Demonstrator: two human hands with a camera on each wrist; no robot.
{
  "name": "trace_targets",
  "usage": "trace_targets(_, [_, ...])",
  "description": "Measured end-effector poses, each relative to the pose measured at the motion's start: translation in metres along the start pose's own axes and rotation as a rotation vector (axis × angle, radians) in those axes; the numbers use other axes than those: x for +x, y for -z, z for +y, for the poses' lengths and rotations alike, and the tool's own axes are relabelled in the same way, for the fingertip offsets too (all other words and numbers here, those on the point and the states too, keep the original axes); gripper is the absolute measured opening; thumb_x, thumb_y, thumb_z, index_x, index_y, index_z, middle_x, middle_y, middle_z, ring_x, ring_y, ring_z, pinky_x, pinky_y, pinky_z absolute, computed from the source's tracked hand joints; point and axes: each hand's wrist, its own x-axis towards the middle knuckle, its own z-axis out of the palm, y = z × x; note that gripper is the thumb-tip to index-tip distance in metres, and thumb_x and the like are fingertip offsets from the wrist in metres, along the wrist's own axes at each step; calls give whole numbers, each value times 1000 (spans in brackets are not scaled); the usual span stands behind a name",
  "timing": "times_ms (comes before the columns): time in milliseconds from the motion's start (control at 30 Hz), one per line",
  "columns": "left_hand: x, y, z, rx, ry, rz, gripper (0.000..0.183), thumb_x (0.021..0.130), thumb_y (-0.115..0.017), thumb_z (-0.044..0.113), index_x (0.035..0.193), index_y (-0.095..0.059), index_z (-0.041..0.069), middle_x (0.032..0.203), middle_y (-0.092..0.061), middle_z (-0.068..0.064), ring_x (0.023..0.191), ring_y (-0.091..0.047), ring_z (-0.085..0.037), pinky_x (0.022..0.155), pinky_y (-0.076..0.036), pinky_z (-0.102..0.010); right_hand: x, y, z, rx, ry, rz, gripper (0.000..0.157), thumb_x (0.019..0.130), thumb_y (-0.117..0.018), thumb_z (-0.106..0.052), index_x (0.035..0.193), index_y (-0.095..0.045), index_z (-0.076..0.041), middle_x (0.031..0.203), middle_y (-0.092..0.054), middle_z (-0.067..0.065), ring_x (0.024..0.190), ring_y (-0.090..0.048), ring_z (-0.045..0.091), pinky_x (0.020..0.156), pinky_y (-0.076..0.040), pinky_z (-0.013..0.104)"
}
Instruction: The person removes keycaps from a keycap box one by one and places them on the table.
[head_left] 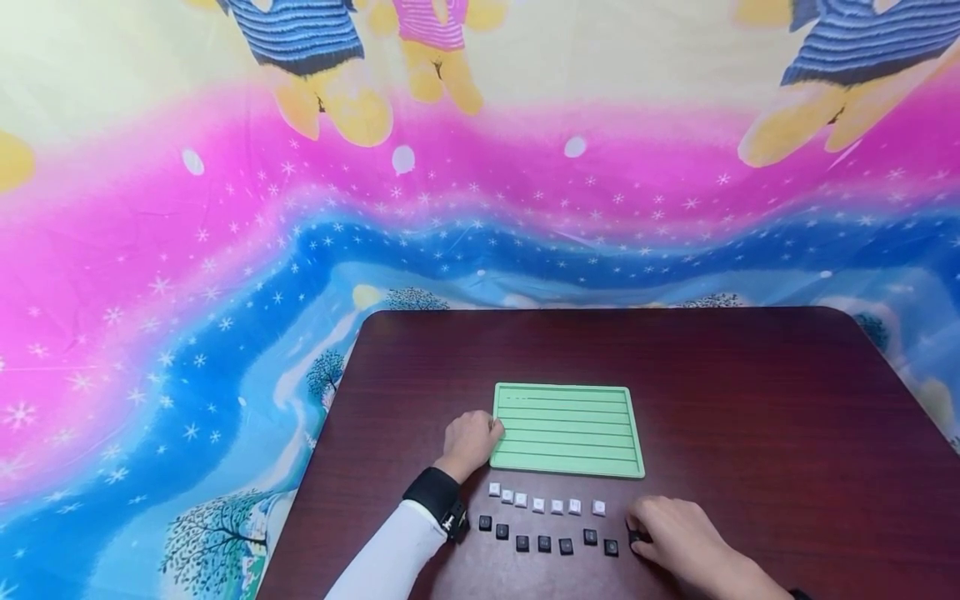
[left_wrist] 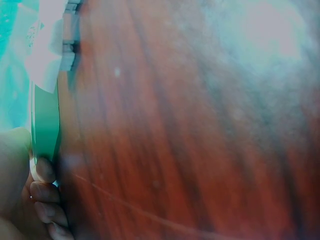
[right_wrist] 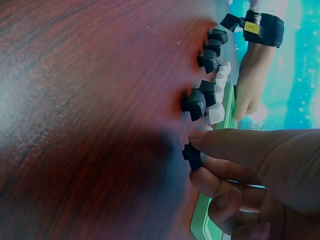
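Observation:
My left hand (head_left: 467, 443) grips the left edge of a light green ridged tray (head_left: 564, 427) lying on the table. In the left wrist view its curled fingers (left_wrist: 46, 192) are at the end of the green tray (left_wrist: 46, 120). Between thumb and fingertips, my right hand (head_left: 684, 527) pinches a black keycap (right_wrist: 195, 156), right of the other keycaps and close over the table. A row of white keycaps (head_left: 538, 505) lies just in front of the tray. Nearer to me is an uneven row of black keycaps (head_left: 544, 544).
The dark red-brown table (head_left: 750, 400) has rounded far corners. Behind it hangs a colourful printed cloth (head_left: 480, 192). A black wrist strap with a small camera (head_left: 442, 500) sits on the left wrist, close to the leftmost black keycap.

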Motion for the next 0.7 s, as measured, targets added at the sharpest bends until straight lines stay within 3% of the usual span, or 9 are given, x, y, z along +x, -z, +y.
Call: trace_targets(700, [0,1,1,-7,4,-8,50,96,-53,28,52,-31,20,51,-23,7,45,-27,-12,46,-24,-27,-1,-8,1,4,18,14,40,65,-83,-21,63,-44,-27,61,-34,-18,55,-29,1,51,-28,26])
